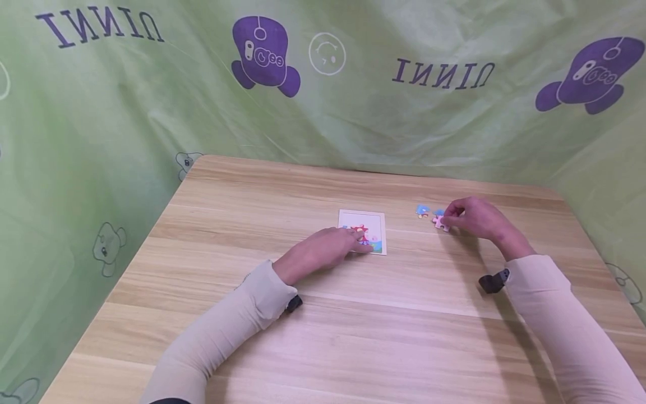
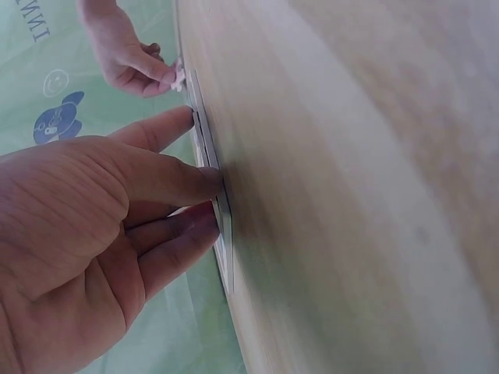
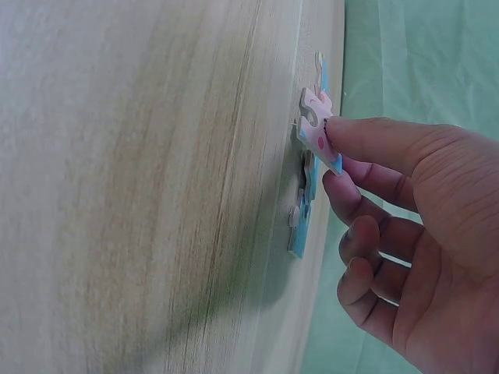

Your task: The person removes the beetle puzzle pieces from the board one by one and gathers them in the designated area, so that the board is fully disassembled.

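My right hand (image 1: 476, 217) pinches a pink jigsaw piece (image 3: 316, 128) between thumb and index finger, tilted up from the table in the right wrist view. Its other fingers curl loosely. Right behind it lie several loose blue jigsaw pieces (image 1: 423, 211). My left hand (image 1: 328, 247) rests on a small white-framed puzzle tray (image 1: 361, 216), its extended fingertips touching the tray's surface and the thumb at the near edge. Red, green and blue picture parts (image 1: 377, 246) show in the tray's lower half, partly covered by the fingers. The upper half shows bare white.
Both hands work over a wood-grain table (image 1: 323, 336). A green printed curtain (image 1: 353, 129) hangs along its back and sides. Dark wrist cameras (image 1: 493, 281) sit at the cuffs, low over the tabletop.
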Action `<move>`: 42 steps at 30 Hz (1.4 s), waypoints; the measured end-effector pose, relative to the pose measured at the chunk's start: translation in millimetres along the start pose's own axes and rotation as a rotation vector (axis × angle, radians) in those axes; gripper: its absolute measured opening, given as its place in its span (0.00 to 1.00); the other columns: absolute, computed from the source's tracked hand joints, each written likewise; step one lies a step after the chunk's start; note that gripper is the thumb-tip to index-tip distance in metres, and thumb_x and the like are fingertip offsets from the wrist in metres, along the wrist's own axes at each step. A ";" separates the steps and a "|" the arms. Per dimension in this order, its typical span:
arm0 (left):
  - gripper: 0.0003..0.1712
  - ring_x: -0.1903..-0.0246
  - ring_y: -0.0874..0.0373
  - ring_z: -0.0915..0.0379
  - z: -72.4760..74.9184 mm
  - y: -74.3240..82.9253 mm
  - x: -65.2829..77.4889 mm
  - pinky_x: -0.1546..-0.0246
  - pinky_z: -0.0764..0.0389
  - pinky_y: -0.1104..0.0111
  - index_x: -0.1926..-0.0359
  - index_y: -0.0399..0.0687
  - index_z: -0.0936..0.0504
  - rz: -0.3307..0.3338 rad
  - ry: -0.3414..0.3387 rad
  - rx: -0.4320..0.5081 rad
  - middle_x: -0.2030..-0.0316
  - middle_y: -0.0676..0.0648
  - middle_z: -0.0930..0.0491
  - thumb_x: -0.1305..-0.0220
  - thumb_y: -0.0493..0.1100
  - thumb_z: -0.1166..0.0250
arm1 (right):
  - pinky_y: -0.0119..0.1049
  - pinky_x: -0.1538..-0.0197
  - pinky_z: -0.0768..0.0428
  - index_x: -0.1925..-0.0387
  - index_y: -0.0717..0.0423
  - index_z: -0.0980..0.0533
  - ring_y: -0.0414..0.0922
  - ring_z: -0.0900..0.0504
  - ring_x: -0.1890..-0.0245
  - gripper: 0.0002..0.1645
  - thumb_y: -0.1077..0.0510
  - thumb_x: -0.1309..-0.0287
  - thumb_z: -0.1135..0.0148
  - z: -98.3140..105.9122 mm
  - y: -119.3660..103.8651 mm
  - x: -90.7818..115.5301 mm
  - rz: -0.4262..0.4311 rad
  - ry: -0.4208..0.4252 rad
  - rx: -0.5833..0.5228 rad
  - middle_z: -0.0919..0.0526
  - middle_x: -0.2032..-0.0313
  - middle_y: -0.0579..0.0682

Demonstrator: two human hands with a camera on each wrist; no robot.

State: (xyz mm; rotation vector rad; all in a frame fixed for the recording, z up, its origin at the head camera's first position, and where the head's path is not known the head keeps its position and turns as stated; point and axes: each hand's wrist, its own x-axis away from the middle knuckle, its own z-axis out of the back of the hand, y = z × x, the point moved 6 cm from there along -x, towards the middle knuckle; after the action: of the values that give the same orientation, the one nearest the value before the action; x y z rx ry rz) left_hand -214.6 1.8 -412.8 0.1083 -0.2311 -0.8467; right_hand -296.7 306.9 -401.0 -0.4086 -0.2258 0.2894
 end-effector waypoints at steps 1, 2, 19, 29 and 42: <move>0.29 0.29 0.53 0.35 -0.2 -0.3 0.0 0.32 0.32 0.61 0.29 0.63 0.24 0.002 0.000 0.001 0.28 0.47 0.30 0.22 0.31 0.47 | 0.43 0.65 0.29 0.60 0.58 0.16 0.48 0.26 0.67 0.13 0.51 0.34 0.31 0.0 0.2 -0.3 0.000 0.001 0.001 0.19 0.67 0.49; 0.30 0.29 0.53 0.35 -0.1 -0.4 0.1 0.32 0.32 0.62 0.29 0.63 0.24 0.005 0.000 0.003 0.29 0.47 0.30 0.22 0.31 0.47 | 0.43 0.65 0.29 0.60 0.58 0.16 0.48 0.26 0.67 0.13 0.51 0.34 0.31 0.0 0.1 -0.6 0.000 0.004 0.003 0.19 0.67 0.49; 0.32 0.30 0.52 0.35 -1.7 -3.7 -0.4 0.31 0.34 0.62 0.29 0.63 0.25 0.013 0.003 0.014 0.28 0.47 0.31 0.23 0.29 0.48 | 0.43 0.60 0.26 0.60 0.60 0.16 0.47 0.23 0.65 0.07 0.59 0.33 0.32 7.0 4.7 10.8 0.058 -0.014 0.002 0.16 0.66 0.47; 0.34 0.29 0.52 0.35 -2.8 -4.9 1.4 0.32 0.33 0.63 0.26 0.64 0.28 0.007 -0.031 0.003 0.26 0.48 0.34 0.24 0.27 0.49 | 0.44 0.59 0.27 0.59 0.60 0.17 0.48 0.24 0.63 0.07 0.59 0.32 0.32 11.5 19.5 18.7 0.029 -0.031 -0.016 0.17 0.64 0.48; 0.36 0.26 0.52 0.43 -5.4 -4.1 4.0 0.28 0.39 0.62 0.23 0.64 0.33 -0.003 -0.076 0.002 0.22 0.47 0.43 0.23 0.27 0.51 | 0.47 0.57 0.24 0.55 0.60 0.17 0.50 0.20 0.58 0.12 0.54 0.28 0.37 12.2 14.7 17.2 0.041 -0.011 -0.001 0.16 0.60 0.51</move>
State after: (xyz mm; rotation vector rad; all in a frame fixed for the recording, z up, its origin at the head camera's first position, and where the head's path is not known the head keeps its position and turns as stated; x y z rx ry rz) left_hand -213.7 -3.9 -418.2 0.0790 -0.3029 -0.8542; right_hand -287.3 329.7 -393.6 -0.4131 -0.2284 0.3322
